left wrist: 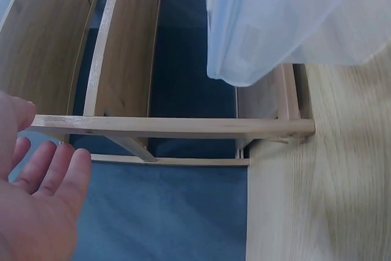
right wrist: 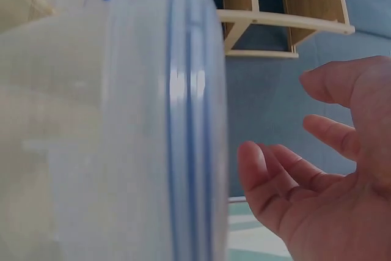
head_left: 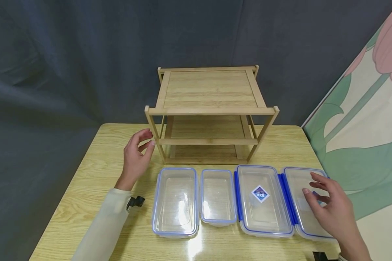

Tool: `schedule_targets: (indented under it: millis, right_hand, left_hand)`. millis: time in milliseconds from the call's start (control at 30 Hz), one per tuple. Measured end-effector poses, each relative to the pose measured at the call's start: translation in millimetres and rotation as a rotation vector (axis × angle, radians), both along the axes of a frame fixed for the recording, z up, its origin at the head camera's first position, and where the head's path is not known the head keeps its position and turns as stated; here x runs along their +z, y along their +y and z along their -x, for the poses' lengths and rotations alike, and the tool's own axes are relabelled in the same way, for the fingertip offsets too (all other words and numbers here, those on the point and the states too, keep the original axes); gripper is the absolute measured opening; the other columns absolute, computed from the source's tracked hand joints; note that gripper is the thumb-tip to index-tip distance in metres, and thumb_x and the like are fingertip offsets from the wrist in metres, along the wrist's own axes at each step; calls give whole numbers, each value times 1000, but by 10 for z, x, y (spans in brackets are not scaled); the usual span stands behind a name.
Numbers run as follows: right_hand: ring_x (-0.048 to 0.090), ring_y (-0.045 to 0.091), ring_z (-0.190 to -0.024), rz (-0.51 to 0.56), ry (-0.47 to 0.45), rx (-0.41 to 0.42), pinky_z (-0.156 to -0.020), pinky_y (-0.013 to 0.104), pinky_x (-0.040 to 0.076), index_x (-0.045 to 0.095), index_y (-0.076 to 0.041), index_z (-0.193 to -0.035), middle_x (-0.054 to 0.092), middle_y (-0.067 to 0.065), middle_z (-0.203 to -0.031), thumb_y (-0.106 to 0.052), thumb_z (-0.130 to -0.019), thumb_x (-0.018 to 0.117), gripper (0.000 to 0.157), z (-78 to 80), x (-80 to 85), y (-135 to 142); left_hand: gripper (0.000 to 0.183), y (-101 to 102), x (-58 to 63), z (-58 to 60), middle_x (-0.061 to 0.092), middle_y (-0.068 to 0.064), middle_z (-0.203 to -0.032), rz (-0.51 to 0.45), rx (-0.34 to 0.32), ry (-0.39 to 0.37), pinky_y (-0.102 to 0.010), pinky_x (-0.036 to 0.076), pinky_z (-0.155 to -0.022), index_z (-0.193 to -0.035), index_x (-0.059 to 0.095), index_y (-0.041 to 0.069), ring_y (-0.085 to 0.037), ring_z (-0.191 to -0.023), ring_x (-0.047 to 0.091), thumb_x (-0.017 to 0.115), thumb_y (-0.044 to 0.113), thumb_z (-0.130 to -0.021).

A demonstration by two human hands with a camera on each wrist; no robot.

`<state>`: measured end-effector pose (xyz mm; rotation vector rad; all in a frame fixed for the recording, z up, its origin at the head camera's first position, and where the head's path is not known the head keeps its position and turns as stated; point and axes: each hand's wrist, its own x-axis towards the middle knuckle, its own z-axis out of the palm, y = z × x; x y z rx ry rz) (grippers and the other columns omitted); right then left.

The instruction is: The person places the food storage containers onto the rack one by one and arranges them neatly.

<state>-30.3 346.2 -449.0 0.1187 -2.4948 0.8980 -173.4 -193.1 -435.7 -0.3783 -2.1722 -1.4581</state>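
Currently, four clear plastic boxes stand in a row on a pale wooden table (head_left: 85,181), in front of a three-tier wooden rack (head_left: 212,88). From the left come a large box (head_left: 174,203) and a smaller box (head_left: 218,197), both rimmed in light blue. Next is a box with dark blue clips (head_left: 264,217), which bears a diamond-shaped sticker (head_left: 260,194) with upside-down letters, and close beside it is the rightmost box (head_left: 297,192), partly covered from view by the right hand (head_left: 334,206).

That hand is raised over the rightmost box, fingers loosely bent and a wide gap between thumb and fingertips, with nothing held; the right wrist view shows the fingers apart from the plastic. The left hand (head_left: 137,156) is near the rack's front left post, its fingers gently curved, with a narrower gap to the thumb and nothing held; whether a fingertip touches the post, I cannot tell.

A dark device (head_left: 135,203) sits at the left wrist, by the cuff of a pale sleeve (head_left: 101,224). Behind the table hangs a dark curtain (head_left: 117,54), and at the right a cloth with large pink and green flowers (head_left: 362,152).
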Motion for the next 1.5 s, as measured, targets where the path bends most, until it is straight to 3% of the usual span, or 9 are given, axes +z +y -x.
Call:
schedule_targets:
  millis: [200, 700, 1000, 1133, 1233, 1267, 1333, 1433, 1500]
  right_hand:
    - [49, -28, -109, 43, 0, -37, -77, -5, 42, 59, 4, -143, 46, -38, -134, 10, -85, 79, 62, -51, -34, 100]
    - [45, -31, -97, 67, -141, -237, -69, -4, 41, 62, 0, -141, 41, -49, -117, -5, -93, 78, 51, -213, -125, 366]
    - [43, -30, -92, 102, -254, -365, -67, -3, 40, 59, -4, -147, 49, -39, -119, -15, -97, 77, 54, -292, -165, 449]
    - [36, -32, -90, 85, -303, -414, -65, -4, 37, 56, -3, -150, 66, -4, -137, -15, -99, 73, 55, -307, -143, 471]
    - [32, -31, -89, 65, -326, -445, -64, -4, 36, 55, -4, -150, 60, 28, -143, -14, -100, 72, 54, -304, -136, 485]
    - [32, -31, -89, 63, -326, -451, -63, -4, 36, 55, -3, -150, 60, 29, -142, -14, -100, 72, 54, -307, -140, 491]
    - [33, -31, -89, 63, -321, -464, -63, -3, 36, 57, -3, -149, 61, 28, -140, -15, -100, 72, 53, -315, -154, 509]
    - [35, -29, -89, 74, -329, -484, -62, -1, 37, 58, -4, -148, 68, -3, -126, -19, -100, 74, 53, -337, -172, 532]
    - [37, -29, -88, 90, -326, -490, -62, 0, 38, 59, -4, -147, 61, -25, -115, -19, -99, 75, 53, -353, -181, 548]
  left_hand:
    - [40, 20, 7, 46, 69, -18, -126, -50, 1, -51, -14, 54, -95, -140, 62, 5, -32, -122, 67, 71, 8, -102]
    - [36, 70, 8, 103, 69, -16, -124, -171, 3, -141, -14, 55, -86, -137, 63, 3, -2, -110, 66, 70, 7, -102]
    - [35, 78, 14, 158, 69, -17, -121, -240, -33, -126, -15, 57, -88, -135, 62, -3, -7, -109, 67, 69, 3, -101]
    - [37, 75, 12, 174, 67, -16, -122, -235, -40, -133, -15, 57, -89, -138, 61, -1, -8, -110, 66, 69, 4, -102]
    - [40, 66, 11, 175, 67, -15, -124, -216, -37, -145, -14, 56, -88, -141, 59, 1, -9, -111, 66, 69, 6, -103]
    - [41, 66, 13, 175, 66, -15, -125, -211, -35, -149, -14, 56, -88, -142, 58, 2, -9, -111, 66, 69, 6, -103]
    - [42, 68, 24, 169, 66, -15, -126, -204, -30, -154, -13, 56, -88, -143, 57, 2, -8, -112, 65, 68, 7, -103]
    - [41, 77, 44, 163, 66, -16, -126, -208, -31, -153, -13, 56, -88, -142, 57, 1, -9, -112, 65, 68, 6, -103]
    - [41, 83, 56, 160, 66, -16, -126, -212, -35, -152, -13, 56, -89, -142, 57, 0, -9, -113, 65, 68, 6, -103]
